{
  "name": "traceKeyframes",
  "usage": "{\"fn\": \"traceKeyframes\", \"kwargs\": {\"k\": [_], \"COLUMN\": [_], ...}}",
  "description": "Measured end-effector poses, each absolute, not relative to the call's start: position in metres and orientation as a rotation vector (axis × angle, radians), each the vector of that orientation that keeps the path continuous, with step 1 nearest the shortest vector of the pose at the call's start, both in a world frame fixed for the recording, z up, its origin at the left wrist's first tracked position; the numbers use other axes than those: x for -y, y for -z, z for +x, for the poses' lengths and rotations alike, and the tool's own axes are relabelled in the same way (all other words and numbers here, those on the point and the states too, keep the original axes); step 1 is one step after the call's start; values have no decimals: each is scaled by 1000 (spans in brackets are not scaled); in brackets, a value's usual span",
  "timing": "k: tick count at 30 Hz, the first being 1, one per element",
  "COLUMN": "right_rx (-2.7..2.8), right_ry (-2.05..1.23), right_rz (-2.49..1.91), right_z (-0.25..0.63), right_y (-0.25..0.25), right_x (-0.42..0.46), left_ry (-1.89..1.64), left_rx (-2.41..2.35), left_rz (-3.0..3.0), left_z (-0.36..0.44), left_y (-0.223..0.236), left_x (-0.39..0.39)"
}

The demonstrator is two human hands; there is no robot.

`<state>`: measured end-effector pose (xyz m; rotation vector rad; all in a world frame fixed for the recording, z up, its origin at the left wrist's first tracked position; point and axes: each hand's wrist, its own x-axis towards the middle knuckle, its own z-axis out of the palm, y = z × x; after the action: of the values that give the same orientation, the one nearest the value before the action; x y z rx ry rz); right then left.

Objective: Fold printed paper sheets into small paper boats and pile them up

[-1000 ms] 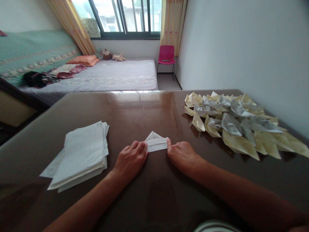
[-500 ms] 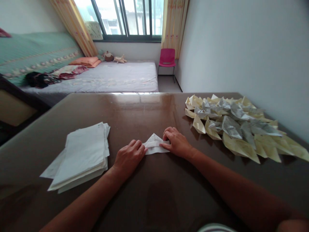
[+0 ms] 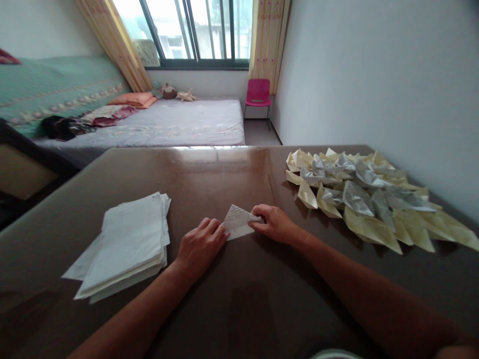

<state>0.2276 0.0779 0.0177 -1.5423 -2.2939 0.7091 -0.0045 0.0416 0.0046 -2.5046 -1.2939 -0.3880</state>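
A small folded sheet of paper [image 3: 239, 223] with writing on it is between my hands at the middle of the brown table [image 3: 209, 174]. It has a pointed top and a straight strip along its lower edge. My left hand [image 3: 202, 244] pinches its left corner, thumb toward the paper. On the other side, my right hand [image 3: 275, 224] grips the right corner between thumb and curled fingers. The fingertips partly cover both corners.
To the left lies a stack of white paper sheets [image 3: 127, 244], loosely aligned. Many folded paper boats [image 3: 359, 194], cream and grey, crowd the table's right side near the wall. A bed [image 3: 194, 119] and a pink chair [image 3: 258, 93] stand beyond the table.
The folded paper has tilted, its right side rising and its point shifting slightly left. My right hand now pinches its right corner instead of pressing along it. The left hand has barely moved.
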Motion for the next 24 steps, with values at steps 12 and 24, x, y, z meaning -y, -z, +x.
{"fn": "traceKeyframes", "kwargs": {"k": [12,24], "right_rx": [2375,2404], "right_ry": [-123,84], "right_rz": [-1024,-1171], "right_z": [208,226], "right_y": [-42,-20], "right_x": [-41,-59], "left_ry": [1000,1246], "left_rx": [1188,1328], "left_rz": [-2641,-2540], "left_z": [3,-3], "left_y": [-34,-18], "left_x": [-31,-43]}}
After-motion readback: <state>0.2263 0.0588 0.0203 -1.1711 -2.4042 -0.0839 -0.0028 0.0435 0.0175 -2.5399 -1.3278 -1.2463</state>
